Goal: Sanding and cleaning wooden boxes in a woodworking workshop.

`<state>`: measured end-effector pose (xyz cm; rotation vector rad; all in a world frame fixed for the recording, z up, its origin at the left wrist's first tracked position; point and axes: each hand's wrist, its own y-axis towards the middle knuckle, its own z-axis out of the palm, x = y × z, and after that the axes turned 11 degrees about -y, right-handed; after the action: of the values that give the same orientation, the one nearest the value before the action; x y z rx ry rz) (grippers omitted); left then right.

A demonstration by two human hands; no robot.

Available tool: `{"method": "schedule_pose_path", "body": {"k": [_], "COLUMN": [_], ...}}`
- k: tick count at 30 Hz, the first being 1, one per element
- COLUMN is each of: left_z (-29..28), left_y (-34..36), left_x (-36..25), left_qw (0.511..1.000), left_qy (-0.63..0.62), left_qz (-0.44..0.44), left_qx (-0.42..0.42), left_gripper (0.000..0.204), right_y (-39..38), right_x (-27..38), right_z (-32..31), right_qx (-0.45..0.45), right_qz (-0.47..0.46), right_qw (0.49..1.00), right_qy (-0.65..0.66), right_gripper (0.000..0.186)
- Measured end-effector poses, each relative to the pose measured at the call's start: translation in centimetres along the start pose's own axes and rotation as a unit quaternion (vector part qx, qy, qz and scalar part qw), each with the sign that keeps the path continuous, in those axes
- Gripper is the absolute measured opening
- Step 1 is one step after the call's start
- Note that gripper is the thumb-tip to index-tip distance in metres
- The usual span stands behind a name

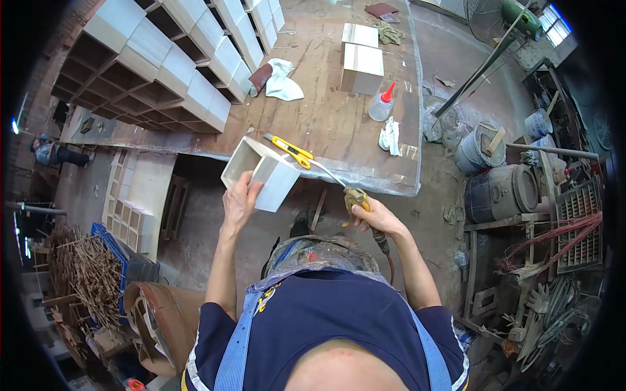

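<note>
My left hand [240, 199] grips a pale wooden box [277, 184] by its near left edge, with the box tilted over the table's front edge and its open side facing up and left. In my right hand [378, 217] is an air blow gun [356, 199] with a yellow body, and a hose runs down from it. Its thin nozzle points up and left toward the box. On the table just beyond the box lies a yellow utility knife [287, 148], next to yellow-handled scissors [300, 158].
Stacked wooden boxes [156, 49] fill the table's left. A white cloth [284, 81], a red-capped squeeze bottle [381, 106] and two more boxes [362, 62] lie farther back. Buckets [479, 150] and a drum [499, 195] stand right; a carton [173, 319] is lower left. Another person [59, 154] stands far left.
</note>
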<state>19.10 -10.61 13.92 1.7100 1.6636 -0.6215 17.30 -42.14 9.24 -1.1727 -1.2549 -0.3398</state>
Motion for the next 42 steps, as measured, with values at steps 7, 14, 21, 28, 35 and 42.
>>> {"method": "schedule_pose_path", "body": {"k": [7, 14, 21, 28, 35, 42], "left_z": [-0.8, -1.1, -2.4, -1.2, 4.9, 15.5], "left_y": [6.7, 11.5, 11.3, 15.1, 23.2, 36.3], "left_x": [5.7, 10.9, 11.7, 9.0, 1.3, -2.2], "left_qw": [0.983, 0.978, 0.981, 0.981, 0.967, 0.931], "left_qy": [0.081, 0.124, 0.125, 0.04, -0.097, -0.316], "left_qz": [0.167, 0.17, 0.11, 0.188, 0.218, 0.058], "left_qx": [-0.016, -0.014, 0.101, 0.029, 0.09, 0.173], "left_gripper": [0.021, 0.021, 0.041, 0.03, 0.029, 0.031], "right_y": [6.6, 17.2, 23.5, 22.2, 20.2, 19.0], "right_x": [2.0, 6.9, 5.4, 2.8, 2.1, 1.0], "right_z": [-0.2, -1.3, -1.1, -0.1, -0.9, -1.9], "right_qx": [-0.124, -0.208, -0.302, -0.286, -0.271, -0.256], "right_qz": [0.02, 0.033, 0.015, -0.039, -0.08, -0.092], "right_qw": [0.991, 0.969, 0.903, 0.876, 0.896, 0.909], "right_qy": [-0.054, -0.132, -0.306, -0.387, -0.342, -0.317], "right_gripper": [0.035, 0.039, 0.048, 0.051, 0.044, 0.038]}}
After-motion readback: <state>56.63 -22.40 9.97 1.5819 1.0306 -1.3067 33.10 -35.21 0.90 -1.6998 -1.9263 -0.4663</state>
